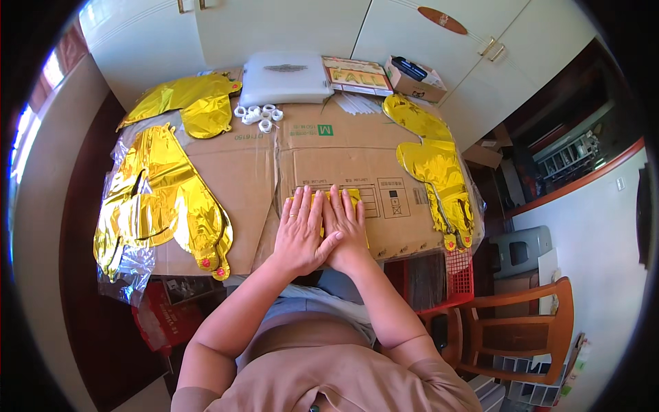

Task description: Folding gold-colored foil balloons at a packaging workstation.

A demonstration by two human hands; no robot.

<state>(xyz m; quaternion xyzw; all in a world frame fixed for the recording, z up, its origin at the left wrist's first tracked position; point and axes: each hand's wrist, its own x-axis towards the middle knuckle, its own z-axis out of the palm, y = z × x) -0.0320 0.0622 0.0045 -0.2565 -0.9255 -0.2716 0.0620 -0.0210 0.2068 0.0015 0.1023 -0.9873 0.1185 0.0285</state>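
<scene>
Both hands lie flat, side by side, on a folded piece of shiny gold foil (pixel 354 195) near the front edge of a cardboard sheet (pixel 254 172). My left hand (pixel 300 233) has its fingers stretched forward and wears a ring. Beside it my right hand (pixel 347 233) presses down too, its thumb meeting the left hand's thumb side. Most of the folded foil is hidden under the palms; gold shows between and beside the fingers. Flat gold foil balloons (pixel 154 199) with red-marked tabs lie to the left, and similar foil balloons (pixel 439 165) lie to the right.
More gold foil (pixel 175 96) lies at the back left. Several white ribbon-like rolls (pixel 261 117), thin white strips (pixel 358 104), a pale translucent case (pixel 285 86), a printed flat box (pixel 357 75) and a small carton (pixel 415 84) line the back. A wooden chair (pixel 563 323) stands at right.
</scene>
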